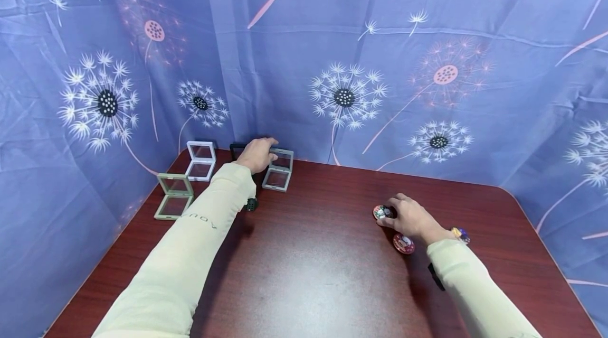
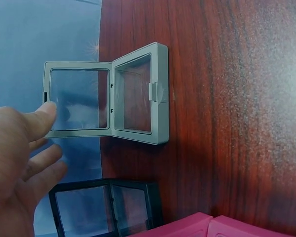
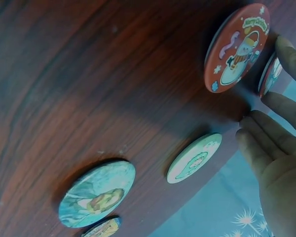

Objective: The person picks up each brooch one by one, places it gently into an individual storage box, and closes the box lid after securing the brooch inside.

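My left hand (image 1: 258,155) is at the grey clear-windowed hinged case (image 2: 162,106), which stands with its lid raised. Its thumb touches the lid's outer corner, and the other fingers reach past the edge, loosely extended. A black case (image 2: 108,183) of the same kind is beside it, partly covered by that hand in the head view. At the table's right side, my right hand (image 1: 410,217) pinches a round picture badge (image 1: 381,212) between thumb and finger. Close by lies a red snowman badge (image 3: 239,52). A pale green badge (image 3: 195,158) and a teal portrait badge (image 3: 98,195) lie farther off.
A white case (image 1: 201,160) and a green case (image 1: 174,175), both with raised lids, stand at the back left. A pink object (image 2: 202,227) borders the left wrist view. Beside the right sleeve is a yellow and purple badge (image 1: 459,234). Patterned blue cloth (image 1: 285,63) hangs behind the table.
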A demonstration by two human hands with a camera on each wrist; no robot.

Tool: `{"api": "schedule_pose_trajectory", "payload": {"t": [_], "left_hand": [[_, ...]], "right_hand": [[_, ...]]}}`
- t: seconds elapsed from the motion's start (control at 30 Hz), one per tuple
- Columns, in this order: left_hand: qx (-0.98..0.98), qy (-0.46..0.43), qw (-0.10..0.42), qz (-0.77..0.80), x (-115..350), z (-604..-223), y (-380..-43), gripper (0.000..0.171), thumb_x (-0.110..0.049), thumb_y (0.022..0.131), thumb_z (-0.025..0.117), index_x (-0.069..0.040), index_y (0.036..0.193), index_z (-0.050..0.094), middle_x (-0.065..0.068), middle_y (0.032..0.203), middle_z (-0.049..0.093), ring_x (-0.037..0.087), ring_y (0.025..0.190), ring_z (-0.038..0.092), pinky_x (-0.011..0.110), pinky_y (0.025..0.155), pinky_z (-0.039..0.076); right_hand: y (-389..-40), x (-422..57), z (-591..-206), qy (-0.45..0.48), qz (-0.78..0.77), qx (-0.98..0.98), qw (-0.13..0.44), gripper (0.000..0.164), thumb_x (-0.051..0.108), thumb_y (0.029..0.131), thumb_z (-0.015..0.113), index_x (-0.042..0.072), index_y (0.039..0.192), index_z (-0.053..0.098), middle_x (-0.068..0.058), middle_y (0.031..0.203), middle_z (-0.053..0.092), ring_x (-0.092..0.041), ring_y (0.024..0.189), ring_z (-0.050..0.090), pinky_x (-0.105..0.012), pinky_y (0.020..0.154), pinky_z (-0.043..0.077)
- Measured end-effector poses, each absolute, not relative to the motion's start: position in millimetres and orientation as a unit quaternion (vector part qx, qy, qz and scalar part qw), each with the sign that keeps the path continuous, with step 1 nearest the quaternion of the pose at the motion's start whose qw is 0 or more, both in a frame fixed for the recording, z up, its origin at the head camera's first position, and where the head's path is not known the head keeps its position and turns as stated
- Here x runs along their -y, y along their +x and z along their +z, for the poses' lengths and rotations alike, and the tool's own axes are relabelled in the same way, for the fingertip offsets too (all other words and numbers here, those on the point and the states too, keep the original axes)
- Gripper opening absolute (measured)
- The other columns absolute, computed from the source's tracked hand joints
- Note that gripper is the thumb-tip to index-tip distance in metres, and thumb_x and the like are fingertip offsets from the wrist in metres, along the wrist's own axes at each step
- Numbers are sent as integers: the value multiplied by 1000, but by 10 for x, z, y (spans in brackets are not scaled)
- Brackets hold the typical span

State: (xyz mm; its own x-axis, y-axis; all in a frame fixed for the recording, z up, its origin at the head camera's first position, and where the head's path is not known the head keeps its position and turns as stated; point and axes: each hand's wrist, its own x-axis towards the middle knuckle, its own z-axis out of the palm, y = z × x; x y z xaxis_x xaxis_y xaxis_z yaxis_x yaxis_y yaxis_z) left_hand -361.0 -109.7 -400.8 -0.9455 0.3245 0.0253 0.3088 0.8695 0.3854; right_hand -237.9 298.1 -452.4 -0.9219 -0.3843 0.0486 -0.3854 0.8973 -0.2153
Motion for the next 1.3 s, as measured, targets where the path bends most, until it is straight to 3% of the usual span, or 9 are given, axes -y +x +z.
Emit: {"api": "schedule_pose_trajectory", "payload": {"t": [0.23, 0.37, 0.63, 1.3], "left_hand": [[-966, 158, 23, 205, 1095, -4022, -3618, 46, -17, 97, 60, -6, 140, 49, 15, 140, 50, 32, 127, 47, 43, 102, 40], [-965, 149, 28, 216, 1087, -4043, -3626, 46, -18, 97, 60, -6, 140, 49, 14, 139, 51, 32, 127, 47, 43, 102, 40], [-965, 142, 29, 219, 1104, -4066, -3631, 45, -18, 97, 61, -5, 138, 51, 16, 137, 53, 33, 126, 48, 43, 102, 40], [-966, 113, 47, 227, 1116, -4068, -3621, 50, -19, 97, 60, -3, 142, 45, 19, 138, 51, 35, 124, 49, 45, 100, 42]], "right_hand": [[-2398, -2947, -4528, 203, 102, 974, 15, 39, 30, 78, 78, 0, 99, 64, -11, 96, 56, -23, 79, 56, -45, 73, 50], [-2402, -2928, -4527, 187, 98, 977, 13, 46, 31, 75, 78, -3, 100, 61, -14, 99, 54, -26, 82, 56, -45, 72, 51], [-2414, -2905, -4548, 166, 100, 981, 10, 53, 34, 75, 78, -6, 103, 57, -18, 104, 53, -33, 90, 56, -48, 76, 51], [-2388, -2827, -4525, 164, 136, 977, 27, 48, 32, 75, 77, -4, 99, 57, -15, 98, 53, -29, 85, 55, -47, 77, 49]]}}
